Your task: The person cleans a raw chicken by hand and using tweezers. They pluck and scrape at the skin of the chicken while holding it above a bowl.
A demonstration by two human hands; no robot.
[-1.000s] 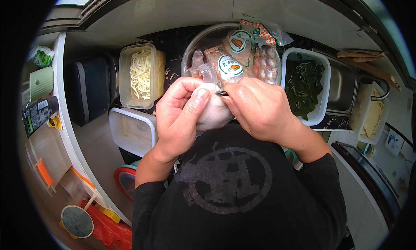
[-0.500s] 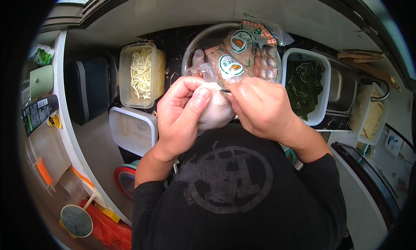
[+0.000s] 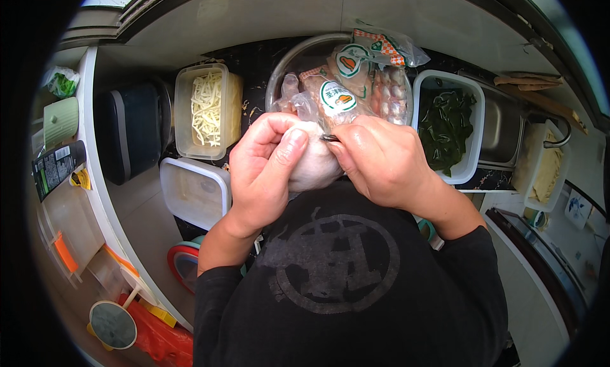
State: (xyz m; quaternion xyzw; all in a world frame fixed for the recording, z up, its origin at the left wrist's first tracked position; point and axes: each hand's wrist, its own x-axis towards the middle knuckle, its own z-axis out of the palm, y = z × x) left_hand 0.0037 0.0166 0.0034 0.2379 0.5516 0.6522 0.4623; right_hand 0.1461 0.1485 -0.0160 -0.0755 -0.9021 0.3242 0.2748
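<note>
Nearside of round metal basin (image 3: 276,74): our left hand (image 3: 262,160) gripped pale rounded bundle (image 3: 314,167); right hand (image 3: 384,157) pinched slim black tool (image 3: 328,138), freshly re-exposed, seemingly mid-work.

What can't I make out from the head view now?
Head view: held end of the dark tool, covered by the right hand.
Head view: left side of the pale lump, behind the left hand.
Head view: bottom of the bowl, under plastic packs.
</note>
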